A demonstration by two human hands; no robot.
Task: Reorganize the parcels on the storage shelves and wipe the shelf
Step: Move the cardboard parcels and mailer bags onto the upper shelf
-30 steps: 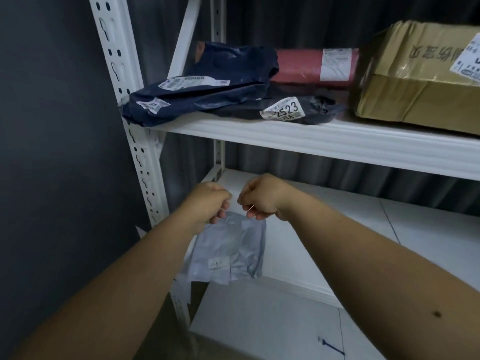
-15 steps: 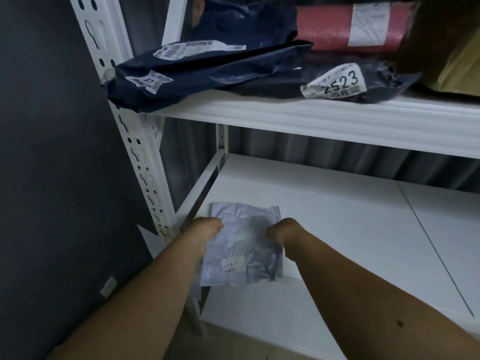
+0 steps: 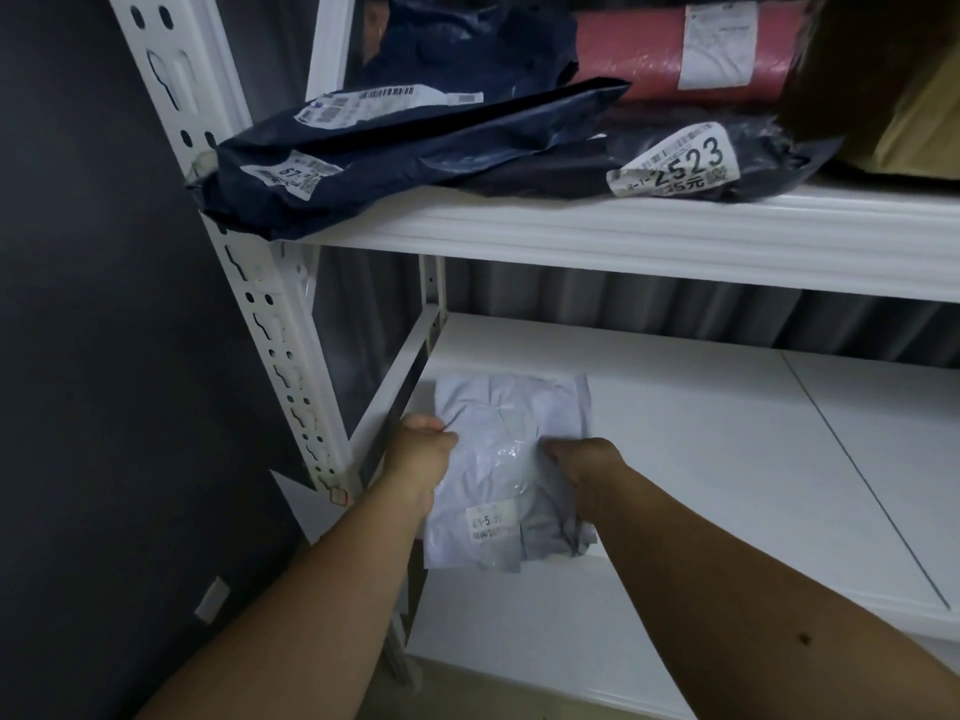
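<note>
A flat grey plastic parcel (image 3: 511,433) with a small white label lies at the left front of the white lower shelf (image 3: 701,459), its near end hanging over the front edge. My left hand (image 3: 423,454) grips its left edge and my right hand (image 3: 584,467) grips its right side, both with fingers closed on the bag. On the upper shelf (image 3: 623,236) lie dark navy parcels (image 3: 395,153), one labelled 2523 (image 3: 691,163), with a red parcel (image 3: 675,49) behind them.
A brown cardboard box (image 3: 893,90) stands at the right of the upper shelf. The white perforated upright (image 3: 244,262) rises at the left, beside a dark wall. A lower white shelf (image 3: 519,631) shows below the parcel.
Both hands carried the grey parcel forward and set it down on the lower shelf, spreading apart to its two sides. The view moved closer to the shelves.
</note>
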